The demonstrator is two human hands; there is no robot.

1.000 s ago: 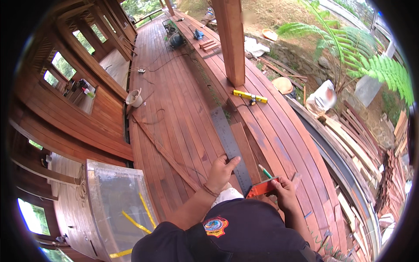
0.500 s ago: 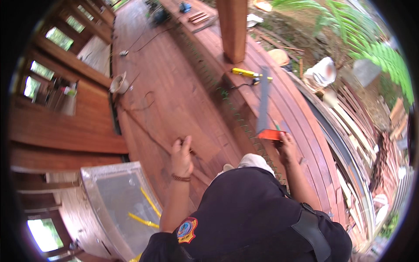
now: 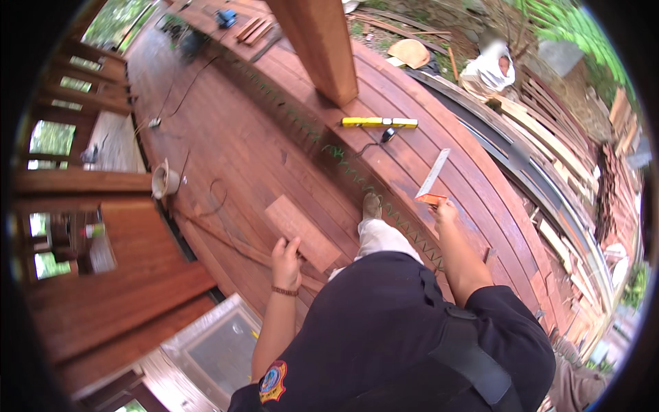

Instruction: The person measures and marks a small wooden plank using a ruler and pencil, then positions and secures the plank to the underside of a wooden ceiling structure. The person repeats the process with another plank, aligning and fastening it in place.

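Observation:
In my right hand [image 3: 445,211], out over the raised deck boards, is a try square with an orange handle [image 3: 431,199] and a pale metal blade [image 3: 435,172] pointing away from me. The fingers are closed around the handle. My left hand [image 3: 286,266] hangs in the air over the lower deck, fingers loosely bent and apart, with nothing visible in them. Just past it, a loose short board [image 3: 302,232] appears to lie on the deck. Further along the raised boards lie a yellow spirit level [image 3: 379,123] and a small dark tool [image 3: 389,134] beside it.
A wooden post [image 3: 312,51] rises from the raised deck [image 3: 473,220]. Green zigzag marks run along its step. A bucket [image 3: 165,180] and cords sit by the left wall. Past the deck's right edge are lumber stacks [image 3: 549,141] and a person in white [image 3: 489,69].
My view has swung right and a foot has come into sight by the step. My right hand still holds the try square, whose blade now leans right. My left hand stays loosely bent.

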